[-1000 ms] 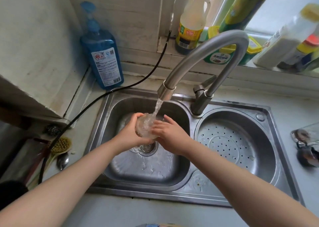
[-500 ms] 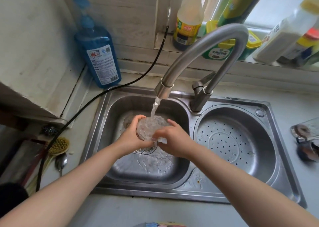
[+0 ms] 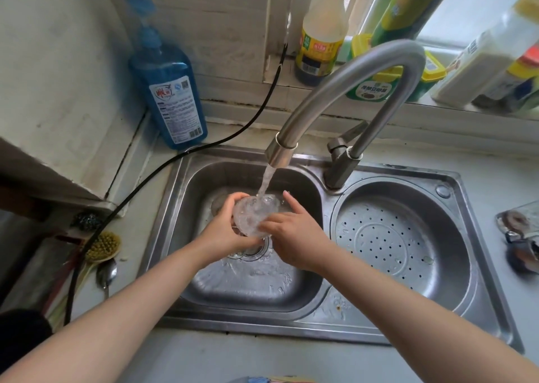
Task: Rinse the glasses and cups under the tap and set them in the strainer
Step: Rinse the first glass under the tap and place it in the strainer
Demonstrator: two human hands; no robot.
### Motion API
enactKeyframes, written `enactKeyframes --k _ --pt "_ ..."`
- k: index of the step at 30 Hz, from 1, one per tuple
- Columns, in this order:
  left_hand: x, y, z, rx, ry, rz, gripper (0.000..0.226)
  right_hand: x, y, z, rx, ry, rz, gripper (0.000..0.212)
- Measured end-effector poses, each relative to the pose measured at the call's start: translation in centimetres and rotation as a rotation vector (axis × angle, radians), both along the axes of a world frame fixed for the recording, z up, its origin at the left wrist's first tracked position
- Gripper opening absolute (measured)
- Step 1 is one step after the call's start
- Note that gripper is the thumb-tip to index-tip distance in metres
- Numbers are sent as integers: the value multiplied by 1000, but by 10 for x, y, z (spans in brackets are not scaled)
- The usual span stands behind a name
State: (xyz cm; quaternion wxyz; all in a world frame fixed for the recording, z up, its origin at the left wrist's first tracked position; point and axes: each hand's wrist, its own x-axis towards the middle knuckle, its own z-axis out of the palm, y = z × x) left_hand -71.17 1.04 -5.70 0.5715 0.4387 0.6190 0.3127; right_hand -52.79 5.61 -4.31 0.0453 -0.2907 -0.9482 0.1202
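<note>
Now both hands, L (image 3: 224, 231) & R (image 3: 294, 237), grip 1 glass (image 3: 252, 215) under tap (image 3: 335, 91).

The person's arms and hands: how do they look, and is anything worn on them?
Both forearms are bare as far as the picture shows; no sleeve is visible. The left hand and the right hand wear no glove, and no ring, watch or bracelet is visible. The nails that show are short and unpainted.
</note>
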Motion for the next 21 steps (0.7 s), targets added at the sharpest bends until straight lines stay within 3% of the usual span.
enactKeyframes --k 2,7,9,12,14,16,18,21 --pt "2 0 -4 -1 -8 15 90 -7 -9 6 -156 75 -44 34" --pt "5 0 -5 4 -8 1 89 -21 -23 23 -602 244 -257 52" --pt "4 0 -5 6 -9 -1 90 -14 -19 17 -509 222 -177 47" --pt "2 0 -2 -10 -15 7 87 3 -3 -1 -129 70 -65 34" --pt "3 -1 -1 -8 -21 3 86 9 4 -5 -34 -13 -26 38" --pt "3 -1 -2 -1 -22 -5 84 4 2 -3 -77 -103 11 51" --pt "4 -1 -2 10 -21 -8 84 -1 -4 1 -262 -104 -15 58" --pt "4 0 -4 18 -25 21 85 -6 -8 12 -511 214 -262 42"
